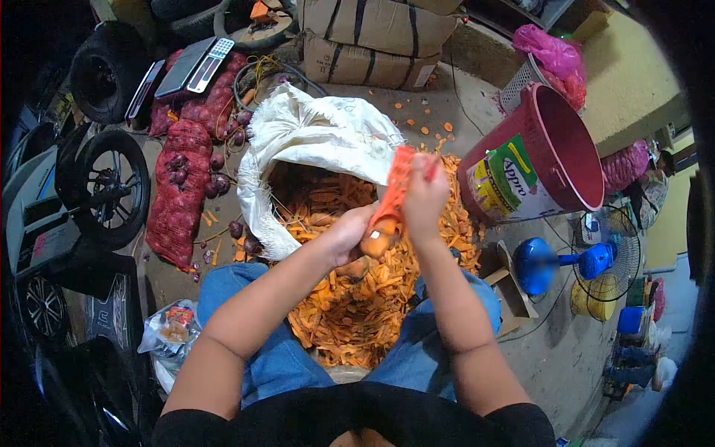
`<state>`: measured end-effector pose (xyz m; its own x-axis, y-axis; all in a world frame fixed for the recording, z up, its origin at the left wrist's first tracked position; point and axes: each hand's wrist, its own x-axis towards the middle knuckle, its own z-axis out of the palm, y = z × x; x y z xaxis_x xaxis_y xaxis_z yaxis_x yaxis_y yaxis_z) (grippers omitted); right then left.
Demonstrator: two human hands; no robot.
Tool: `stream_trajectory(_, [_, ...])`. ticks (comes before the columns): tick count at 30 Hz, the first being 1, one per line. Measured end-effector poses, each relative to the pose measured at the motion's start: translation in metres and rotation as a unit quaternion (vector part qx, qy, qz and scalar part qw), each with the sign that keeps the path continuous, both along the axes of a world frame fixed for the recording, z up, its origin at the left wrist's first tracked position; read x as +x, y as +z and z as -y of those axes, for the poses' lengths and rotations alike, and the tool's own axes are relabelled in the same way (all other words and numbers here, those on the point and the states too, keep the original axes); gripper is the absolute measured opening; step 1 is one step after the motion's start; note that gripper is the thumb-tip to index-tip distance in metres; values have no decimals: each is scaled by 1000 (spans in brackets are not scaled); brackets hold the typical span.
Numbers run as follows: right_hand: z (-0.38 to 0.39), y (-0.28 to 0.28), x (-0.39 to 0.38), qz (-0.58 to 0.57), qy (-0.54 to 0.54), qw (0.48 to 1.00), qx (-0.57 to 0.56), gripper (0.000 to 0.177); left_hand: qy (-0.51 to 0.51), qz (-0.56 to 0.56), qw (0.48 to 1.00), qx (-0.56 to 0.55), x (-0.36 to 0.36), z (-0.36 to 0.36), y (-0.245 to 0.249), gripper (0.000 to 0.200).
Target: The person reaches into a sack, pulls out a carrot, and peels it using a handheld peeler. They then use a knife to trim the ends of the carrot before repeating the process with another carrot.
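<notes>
My left hand [351,232] is wrapped round an orange carrot [377,242], its blunt end toward me. My right hand [427,195] grips a red tool with a flat, slotted orange-red part [398,179] that reaches over the carrot. Below both hands lies a large heap of orange peelings [350,316] between my knees. Just beyond, a white woven sack [320,138] lies with its mouth open toward me, and more orange pieces show inside it.
A tall dark-red bucket [514,160] stands at the right, with a blue fan [573,261] beyond it. Red net bags of onions [182,194] lie at the left beside a motorcycle wheel [112,190]. Taped cartons [372,45] stand at the back. A person [655,186] is at far right.
</notes>
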<state>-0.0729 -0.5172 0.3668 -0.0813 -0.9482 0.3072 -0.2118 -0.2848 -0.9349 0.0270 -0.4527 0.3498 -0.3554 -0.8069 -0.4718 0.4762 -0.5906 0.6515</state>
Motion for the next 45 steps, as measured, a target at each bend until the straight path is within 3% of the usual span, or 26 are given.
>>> stream_trajectory(2, [29, -1, -16, 59, -112, 990, -55, 21, -12, -9, 1000, 18, -1, -7, 8, 34])
stream_trajectory(4, [52, -3, -40, 45, -210, 976, 32, 20, -22, -16, 999, 34, 0, -8, 10, 34])
stream_trajectory(7, [60, -23, -49, 149, -142, 975, 87, 20, 6, -63, 997, 49, 10, -3, 2, 37])
stream_trajectory(8, [35, 1, -32, 209, -55, 970, 110, 20, 17, -96, 994, 47, 12, 2, -5, 37])
stream_trajectory(10, [14, -8, -3, 139, -19, 989, -43, 20, 50, -118, 990, 57, 9, 4, 1, 37])
stream_trajectory(11, [-3, -7, 5, 56, 12, 998, -29, 20, 81, -140, 984, 69, 8, 4, 3, 37])
stream_trajectory(12, [-14, -5, 8, -27, 43, 999, -15, 20, 67, -78, 994, 31, 8, 7, -5, 37])
stream_trajectory(15, [-5, 1, 6, -16, 9, 1000, 17, 20, 9, -30, 999, -4, 6, 2, -24, 36])
stream_trajectory(16, [13, -16, -3, 22, -7, 999, 22, 21, 46, -9, 999, 8, -4, -1, 4, 37])
stream_trajectory(17, [23, -8, -8, 62, -63, 996, 8, 21, 45, -9, 999, 8, -2, -3, 3, 37])
stream_trajectory(19, [41, 1, -28, 103, -121, 987, -8, 21, -59, -23, 998, 1, 2, -5, 0, 36])
stream_trajectory(21, [53, 0, -48, 107, -177, 967, 149, 20, -61, -35, 997, 11, 3, -7, 6, 37])
stream_trajectory(22, [48, 2, -43, 108, -177, 967, 149, 20, -29, -42, 998, 27, 6, -5, 3, 37])
stream_trajectory(24, [28, 11, -22, 198, -49, 978, 45, 20, 45, -41, 997, 53, 7, 1, 5, 36])
stream_trajectory(27, [-9, 2, 3, 17, 44, 999, 14, 23, 93, -77, 992, 41, 8, 9, -10, 35])
stream_trajectory(28, [-16, -1, 7, -11, 46, 999, 8, 23, 100, -50, 994, -13, 7, 10, -15, 35])
stream_trajectory(30, [-13, -6, 7, -41, 51, 998, 3, 23, 68, -28, 997, -9, 4, 3, -22, 35])
stream_trajectory(32, [15, -7, -5, 21, -40, 997, -59, 21, 54, -8, 998, 20, -5, -1, -2, 35])
stream_trajectory(34, [41, -5, -26, 134, -104, 985, -2, 20, 27, -23, 999, 1, -2, -6, 6, 34])
stream_trajectory(35, [44, -2, -34, 135, -104, 985, -2, 20, 0, -38, 999, -19, 0, -7, 7, 34])
stream_trajectory(37, [46, 6, -43, 97, -146, 979, 107, 19, 6, -22, 1000, 7, 3, -5, 2, 35])
stream_trajectory(38, [47, -3, -35, 185, -122, 971, 90, 20, 14, -7, 999, 31, 4, -3, -2, 35])
stream_trajectory(40, [26, -8, -15, 154, -45, 987, 27, 20, 33, -37, 998, 39, 10, 3, -11, 36])
stream_trajectory(42, [2, -19, 2, 27, 27, 999, -10, 20, 70, -33, 996, 47, 9, 5, -4, 37])
stream_trajectory(45, [-13, 2, 6, -66, 22, 997, -22, 19, 81, 4, 997, 3, 3, 0, -11, 35])
